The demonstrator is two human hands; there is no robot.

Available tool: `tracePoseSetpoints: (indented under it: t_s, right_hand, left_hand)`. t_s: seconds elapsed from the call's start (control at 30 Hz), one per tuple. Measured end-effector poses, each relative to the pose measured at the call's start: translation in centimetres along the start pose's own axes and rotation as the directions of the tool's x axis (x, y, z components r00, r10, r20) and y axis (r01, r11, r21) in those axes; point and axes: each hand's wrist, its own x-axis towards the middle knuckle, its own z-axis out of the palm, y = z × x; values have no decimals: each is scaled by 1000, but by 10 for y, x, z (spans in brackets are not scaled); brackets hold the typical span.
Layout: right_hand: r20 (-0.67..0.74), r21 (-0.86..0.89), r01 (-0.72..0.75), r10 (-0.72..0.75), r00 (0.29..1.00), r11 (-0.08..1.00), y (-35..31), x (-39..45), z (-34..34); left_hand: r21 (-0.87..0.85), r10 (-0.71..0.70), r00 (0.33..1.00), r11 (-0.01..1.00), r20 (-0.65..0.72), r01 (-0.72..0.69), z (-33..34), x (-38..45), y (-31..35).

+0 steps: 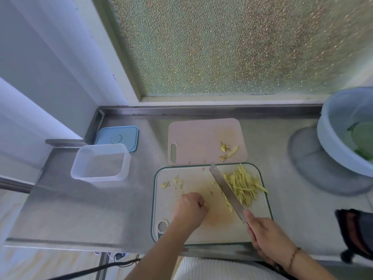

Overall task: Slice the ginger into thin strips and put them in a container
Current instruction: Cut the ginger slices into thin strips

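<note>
Right hand (266, 235) grips knife (226, 188); left hand (191, 207) curls over a ginger scrap. Strips (244, 184) lie at board's (201, 235) right edge; container (101, 162) empty. Keep fingertips tucked, blade vertical.

A pink board (201, 142) carries scraps (228, 150) — far right, a pale-blue basin (331, 142) holds green leaves (363, 136).

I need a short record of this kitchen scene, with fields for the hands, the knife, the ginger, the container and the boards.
left hand: curled on the white board, fingertips hidden
right hand: holds the knife
knife: blade beside the strips, tip pointing away
strips: piled right of the blade
scraps: on the pink board
container: clear, nothing in it, left of the boards
lid: blue, behind the container
</note>
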Motion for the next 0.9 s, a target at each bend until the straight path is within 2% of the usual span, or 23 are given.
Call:
tracePoseSetpoints:
  t_s: [0.33, 0.47, 0.5, 0.57, 0.63, 0.67, 0.77, 0.83, 0.9]
  right_hand:
    - [-4, -40, 2, -2, 1000, 999, -3, 3, -3]
    - [-3, -63, 8, -8, 1000, 998, -2, 6, -3]
    - [-2, -74, 14, -14, 1000, 997, -2, 7, -3]
    - [-2, -85, 24, -24, 1000, 996, -3, 8, -3]
    - [-5, -84, 24, -25, 1000, 996, -2, 8, -3]
    - [-8, -81, 22, -22, 1000, 996, -2, 8, -3]
    - [-16, -72, 21, -23, 1000, 997, -2, 8, -4]
    - [-20, -57, 23, -25, 1000, 998, -2, 8, -5]
    - [-24, -40, 17, -18, 1000, 999, -1, 8, -5]
  left_hand:
    - [30, 54, 999, 998, -4, -54, -6, -2, -2]
    - [79, 117, 990, 991, -82, -111, -4, 0, -2]
    - [110, 163, 978, 983, -132, -149, -4, -1, 0]
    - [194, 340, 913, 934, -228, -300, -4, -2, 5]
    - [304, 523, 824, 839, -217, -452, 5, 1, 4]
    - [363, 571, 797, 798, -196, -482, 10, 3, 4]
    - [414, 604, 780, 760, -165, -501, 24, -3, -9]
    - [346, 626, 764, 759, -156, -552, 27, -11, -21]
    - [261, 600, 780, 793, -178, -551, 25, -17, -33]
